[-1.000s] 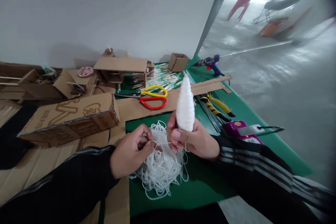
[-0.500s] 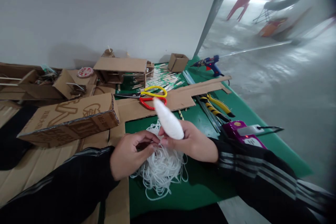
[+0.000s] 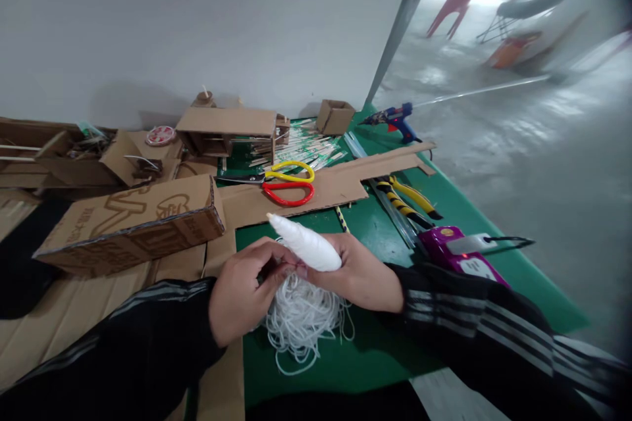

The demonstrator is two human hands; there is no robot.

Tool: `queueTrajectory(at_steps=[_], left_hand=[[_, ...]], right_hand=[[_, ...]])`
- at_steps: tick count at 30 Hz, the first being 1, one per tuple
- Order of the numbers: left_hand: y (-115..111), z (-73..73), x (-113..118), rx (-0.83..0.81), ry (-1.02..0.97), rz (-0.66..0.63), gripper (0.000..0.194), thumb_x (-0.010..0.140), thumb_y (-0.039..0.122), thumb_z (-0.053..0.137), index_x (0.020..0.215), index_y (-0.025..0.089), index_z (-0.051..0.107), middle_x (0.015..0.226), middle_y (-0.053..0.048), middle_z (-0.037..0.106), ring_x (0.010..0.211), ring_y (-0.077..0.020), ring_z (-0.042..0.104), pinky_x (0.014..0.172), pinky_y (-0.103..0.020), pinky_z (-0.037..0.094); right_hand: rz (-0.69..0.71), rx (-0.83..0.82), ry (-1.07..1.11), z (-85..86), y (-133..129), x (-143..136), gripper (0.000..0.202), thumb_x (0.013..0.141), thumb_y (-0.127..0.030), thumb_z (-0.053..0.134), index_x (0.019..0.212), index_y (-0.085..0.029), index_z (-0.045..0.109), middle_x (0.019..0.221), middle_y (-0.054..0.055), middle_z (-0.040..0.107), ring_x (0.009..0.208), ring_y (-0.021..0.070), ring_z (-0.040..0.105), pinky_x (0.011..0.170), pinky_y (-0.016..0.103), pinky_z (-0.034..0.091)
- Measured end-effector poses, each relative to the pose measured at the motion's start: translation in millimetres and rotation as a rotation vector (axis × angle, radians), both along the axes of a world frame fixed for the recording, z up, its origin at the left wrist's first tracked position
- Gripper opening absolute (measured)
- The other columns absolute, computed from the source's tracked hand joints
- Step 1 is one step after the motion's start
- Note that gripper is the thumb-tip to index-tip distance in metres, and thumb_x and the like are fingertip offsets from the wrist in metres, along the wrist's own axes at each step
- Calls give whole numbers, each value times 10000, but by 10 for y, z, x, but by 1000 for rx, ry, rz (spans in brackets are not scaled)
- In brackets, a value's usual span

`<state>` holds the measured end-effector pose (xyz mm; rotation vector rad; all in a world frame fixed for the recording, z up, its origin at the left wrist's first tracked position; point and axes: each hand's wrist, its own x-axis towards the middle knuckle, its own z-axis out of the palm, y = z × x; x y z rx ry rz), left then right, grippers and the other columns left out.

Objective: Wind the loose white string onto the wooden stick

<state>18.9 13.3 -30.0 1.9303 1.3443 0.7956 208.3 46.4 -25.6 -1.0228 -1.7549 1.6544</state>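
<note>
My right hand (image 3: 363, 271) is wrapped round a white spindle of wound thread (image 3: 309, 245), thick at the palm end and tapering to a pale tip that points up and left. Close beside it, the thumb and fingers of my left hand (image 3: 247, 286) are pinched together, meeting the right fingertips below the spindle. What the left fingers hold is too small or hidden to make out. Under both hands a loose tangled heap of white cord (image 3: 303, 322) lies on the green table (image 3: 375, 355); the hands cover its upper part.
Beyond the hands, red-and-yellow scissors (image 3: 289, 184) lie on a cardboard strip (image 3: 340, 184). A cardboard box (image 3: 133, 223) stands at left. Pliers (image 3: 407, 200), a purple power socket (image 3: 454, 253) and a blue glue gun (image 3: 395, 122) are at right. Thin sticks (image 3: 301, 148) lie at the back.
The spindle has tipped left and lower, its tip swinging away from the scissors' handle. My hands have stayed close together above the cord, shifting slightly.
</note>
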Motion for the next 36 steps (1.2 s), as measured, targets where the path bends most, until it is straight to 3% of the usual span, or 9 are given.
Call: queueTrajectory(at_steps=[5, 10, 17, 23, 30, 36], left_hand=[[-28, 2, 36, -41, -11, -19, 66, 896, 218, 516, 839, 210, 550, 830, 12, 611, 769, -148, 568, 696, -250, 403], [-40, 8, 32, -65, -20, 0, 78, 901, 222, 487, 857, 204, 549, 820, -1, 625, 783, -163, 585, 704, -266, 420], [-19, -10, 11, -83, -77, 17, 93, 876, 257, 552, 855, 202, 623, 829, -15, 684, 775, -168, 628, 701, -264, 469], [4, -65, 17, -116, -219, 39, 171, 875, 259, 567, 1023, 203, 633, 990, -40, 675, 858, -161, 644, 752, -257, 503], [-35, -97, 25, -140, -266, 87, 76, 909, 282, 515, 905, 207, 521, 829, 5, 568, 712, -126, 583, 627, -235, 471], [-51, -83, 24, -141, -438, 109, 55, 948, 196, 403, 990, 231, 404, 906, -9, 590, 834, -145, 592, 755, -284, 466]], right_hand=[[-24, -36, 107, 1, -7, 2, 88, 732, -194, 683, 770, -120, 656, 707, -16, 564, 623, 95, 475, 592, 223, 414], [-54, -88, 147, -2, 3, 13, 161, 719, -232, 708, 644, -118, 622, 593, -38, 498, 541, 75, 411, 521, 216, 365], [-197, 45, 165, -40, 14, 25, 155, 734, -265, 717, 704, -159, 608, 638, -22, 535, 588, 107, 461, 558, 253, 387], [-156, 153, 231, -17, 28, 16, 101, 794, -264, 671, 777, -174, 627, 779, 28, 595, 762, 161, 545, 694, 308, 463], [-106, 28, 157, -26, 25, 10, 218, 794, -352, 676, 768, -143, 619, 715, 21, 597, 649, 128, 505, 613, 273, 433], [-150, -28, 114, -39, 39, -4, 242, 771, -365, 692, 765, -132, 628, 701, 32, 633, 568, 98, 461, 526, 240, 383]])
